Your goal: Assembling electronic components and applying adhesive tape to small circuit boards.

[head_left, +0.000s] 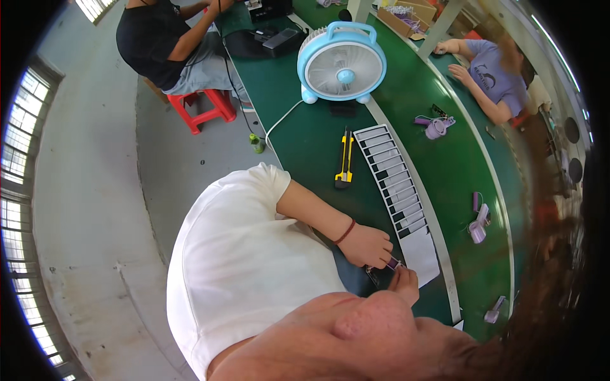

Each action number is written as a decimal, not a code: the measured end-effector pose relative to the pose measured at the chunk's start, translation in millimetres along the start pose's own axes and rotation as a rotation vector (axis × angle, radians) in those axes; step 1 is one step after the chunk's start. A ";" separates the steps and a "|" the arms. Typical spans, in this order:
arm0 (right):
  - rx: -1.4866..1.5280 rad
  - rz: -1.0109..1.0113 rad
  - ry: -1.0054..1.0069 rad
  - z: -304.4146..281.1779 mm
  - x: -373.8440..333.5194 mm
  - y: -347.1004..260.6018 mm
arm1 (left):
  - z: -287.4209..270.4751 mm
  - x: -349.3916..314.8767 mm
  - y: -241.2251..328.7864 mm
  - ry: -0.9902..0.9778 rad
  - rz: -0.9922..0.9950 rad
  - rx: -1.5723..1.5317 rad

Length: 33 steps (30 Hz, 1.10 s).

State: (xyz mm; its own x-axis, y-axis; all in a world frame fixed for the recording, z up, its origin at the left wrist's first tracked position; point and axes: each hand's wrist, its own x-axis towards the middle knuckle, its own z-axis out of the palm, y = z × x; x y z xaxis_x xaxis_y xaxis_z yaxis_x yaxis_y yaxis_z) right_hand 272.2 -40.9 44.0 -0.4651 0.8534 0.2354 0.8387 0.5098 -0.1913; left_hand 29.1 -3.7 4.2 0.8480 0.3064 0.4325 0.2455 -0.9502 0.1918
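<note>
- Purple part (pixel 394 263), small, sits between the two hands, over the green table (pixel 305 140) and just beside the white sheet (pixel 419 254).
- Left hand (pixel 370 246), with a dark red bracelet (pixel 345 232) at its wrist, has its fingers pinched on the part.
- Right hand (pixel 405 286) has bent fingers at the part's other end; it is partly hidden, so I cannot tell how it grips.
- Slotted tray (pixel 371 131) lies beyond the left hand, one end by the sheet.
- Yellow and black cutter (pixel 344 162) lies beside the tray.
- Light blue fan (pixel 343 66) stands upright, well apart from the hands.
</note>
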 end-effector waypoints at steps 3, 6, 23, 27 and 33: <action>-0.088 -0.072 -0.046 -5.6 8.3 0.9 | 2.2 -0.9 -5.2 0.004 0.036 -0.026; -0.176 -0.170 -0.147 -12.0 18.7 1.3 | 1.3 -0.6 -6.1 -0.003 0.042 -0.030; 0.066 -0.284 -0.280 -19.6 40.0 21.6 | 4.1 -3.2 -16.9 0.039 0.153 -0.007; 0.164 -0.167 -0.311 -19.1 21.9 29.7 | 8.4 -0.3 -20.7 0.013 0.209 -0.010; 0.532 0.536 0.117 -20.0 -53.3 87.4 | 22.3 -1.3 -20.6 0.080 0.169 -0.040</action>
State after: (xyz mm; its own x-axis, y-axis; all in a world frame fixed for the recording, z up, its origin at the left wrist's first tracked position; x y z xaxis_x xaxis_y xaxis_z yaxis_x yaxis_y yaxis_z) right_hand 376.0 -43.9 33.8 0.0247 0.9969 0.0749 0.6778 0.0384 -0.7342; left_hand 33.5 14.2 -19.9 0.8354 0.1476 0.5295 0.0826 -0.9860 0.1445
